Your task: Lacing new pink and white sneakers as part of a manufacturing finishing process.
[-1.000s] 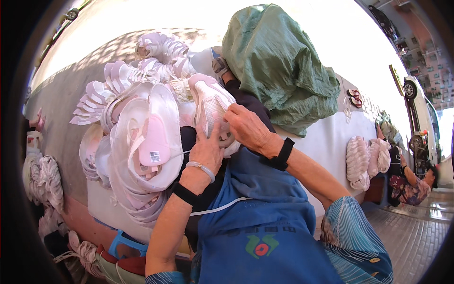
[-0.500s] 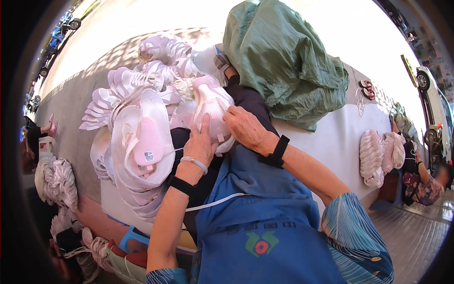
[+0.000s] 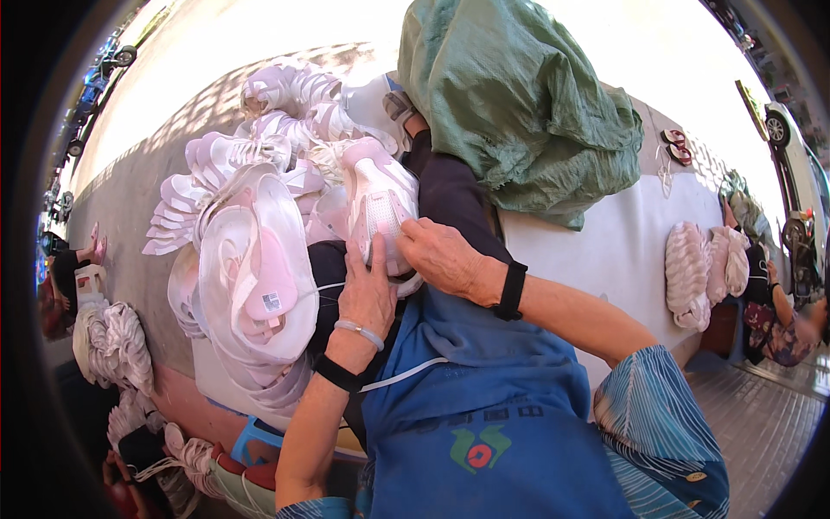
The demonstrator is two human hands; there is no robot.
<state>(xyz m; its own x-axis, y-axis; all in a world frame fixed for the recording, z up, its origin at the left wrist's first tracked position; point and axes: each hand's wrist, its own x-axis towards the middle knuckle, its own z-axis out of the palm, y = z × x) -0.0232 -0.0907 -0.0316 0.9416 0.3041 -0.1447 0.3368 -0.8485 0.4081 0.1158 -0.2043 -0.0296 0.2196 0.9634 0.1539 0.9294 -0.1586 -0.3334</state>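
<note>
A pink and white shoe upper (image 3: 378, 184) lies over my lap, its toe pointing away from me. My left hand (image 3: 367, 290) holds its near left side, fingers reaching up along the surface. Against its right edge, the fingers of my right hand (image 3: 445, 255) are pinched together; what is between them is too small to make out. A white lace (image 3: 406, 374) trails over my blue apron (image 3: 475, 406) and passes by my left wrist. Just left of my left hand sits a large stack of nested pink and white uppers (image 3: 298, 298).
More uppers (image 3: 290, 91) are heaped beyond the stack. A big green woven sack (image 3: 519, 112) covers the far right of the white board (image 3: 596, 259). Further bundles of uppers lie left (image 3: 112, 342) and right (image 3: 687, 277). A person (image 3: 782, 320) sits at the far right.
The view has shifted slightly. My right hand has moved a little nearer the upper's lower right edge, and both hands remain at the upper.
</note>
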